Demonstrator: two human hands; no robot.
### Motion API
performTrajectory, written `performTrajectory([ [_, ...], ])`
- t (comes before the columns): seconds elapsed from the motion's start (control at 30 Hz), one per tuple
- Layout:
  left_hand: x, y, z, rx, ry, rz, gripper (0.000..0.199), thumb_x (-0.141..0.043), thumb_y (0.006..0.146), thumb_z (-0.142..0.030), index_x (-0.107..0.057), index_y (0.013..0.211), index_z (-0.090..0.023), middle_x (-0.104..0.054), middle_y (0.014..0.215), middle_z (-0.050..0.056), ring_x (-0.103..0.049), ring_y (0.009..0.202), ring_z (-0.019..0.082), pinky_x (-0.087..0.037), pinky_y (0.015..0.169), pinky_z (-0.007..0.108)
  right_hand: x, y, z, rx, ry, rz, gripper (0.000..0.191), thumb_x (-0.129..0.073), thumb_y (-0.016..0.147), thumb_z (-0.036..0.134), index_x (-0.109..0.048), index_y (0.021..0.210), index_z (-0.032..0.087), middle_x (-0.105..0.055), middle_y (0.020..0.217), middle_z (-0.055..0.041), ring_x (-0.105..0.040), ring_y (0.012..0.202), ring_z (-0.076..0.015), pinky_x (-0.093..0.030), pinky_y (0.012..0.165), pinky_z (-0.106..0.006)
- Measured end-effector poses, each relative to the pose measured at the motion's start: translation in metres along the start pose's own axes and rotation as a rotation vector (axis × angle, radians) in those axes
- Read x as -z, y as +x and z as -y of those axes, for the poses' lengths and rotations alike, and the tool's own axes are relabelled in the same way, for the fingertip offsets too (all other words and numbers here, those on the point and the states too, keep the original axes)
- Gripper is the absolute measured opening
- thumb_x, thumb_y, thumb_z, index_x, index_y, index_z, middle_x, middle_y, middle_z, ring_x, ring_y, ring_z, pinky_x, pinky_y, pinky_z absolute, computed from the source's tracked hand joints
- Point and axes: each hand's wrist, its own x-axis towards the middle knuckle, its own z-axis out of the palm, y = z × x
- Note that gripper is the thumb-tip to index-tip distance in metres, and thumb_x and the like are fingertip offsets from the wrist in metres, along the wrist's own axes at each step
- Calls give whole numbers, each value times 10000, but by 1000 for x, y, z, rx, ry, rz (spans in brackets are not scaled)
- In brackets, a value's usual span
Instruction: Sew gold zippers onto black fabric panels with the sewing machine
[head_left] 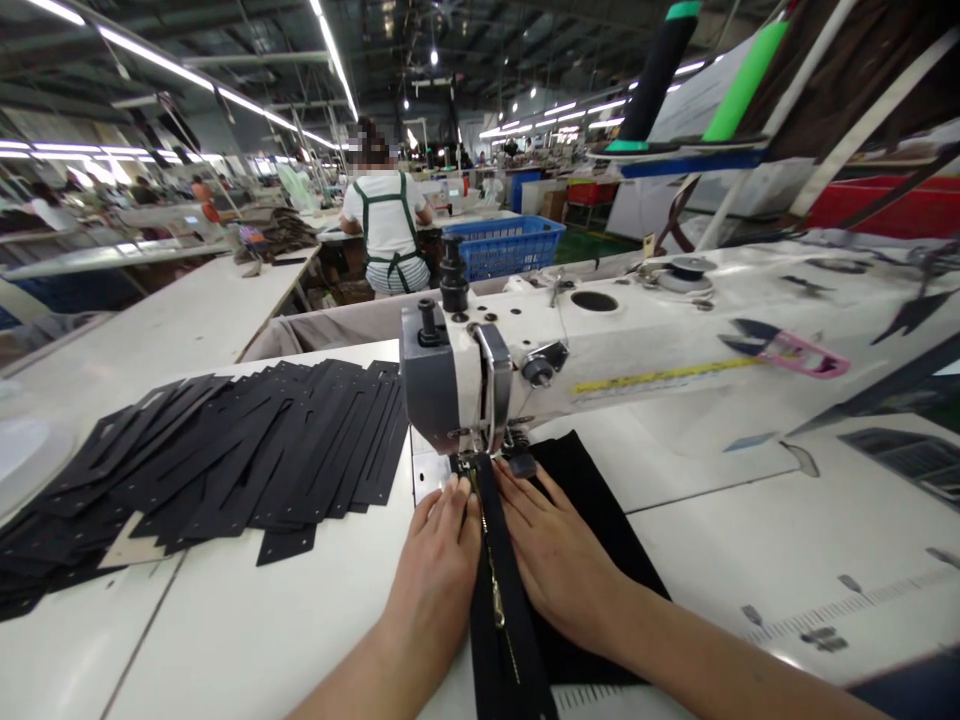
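Observation:
My left hand lies on the left edge of a black zipper with gold teeth, its fingers stretched toward the needle area. A gold zipper pull hangs between my hands. My right hand rests flat on a black fabric panel, fingertips beside the zipper and close to the presser foot. The zipper runs lengthwise under the head of a white sewing machine. The needle point is hidden by the machine parts and fabric.
A spread pile of black slotted pieces covers the table's left. Pink-handled thread snips lie on the machine arm. Black and green thread cones stand upper right. Beyond are a blue basket and a seated person.

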Motion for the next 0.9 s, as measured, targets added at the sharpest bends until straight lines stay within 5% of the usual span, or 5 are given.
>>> performTrajectory([
  [0.57,1,0,3,-44,64,-108,354,-319,823,-34,-517,1115,-63,-551,1154,199,-478,1131,271,-484,841,401,3,1,-1,-22,44,-9,502,-365,871,171,-288,1365,120,-332,1393,-129,-234,1306,-244,-197,1055,-496],
  [0.9,1,-7,30,-141,87,23,587,-326,819,-87,-221,1385,-201,-467,1269,132,-481,1095,278,-477,830,379,13,0,-8,-94,222,-41,512,-381,880,272,-272,1362,134,-260,1422,-153,-204,1314,-256,-123,1061,-509],
])
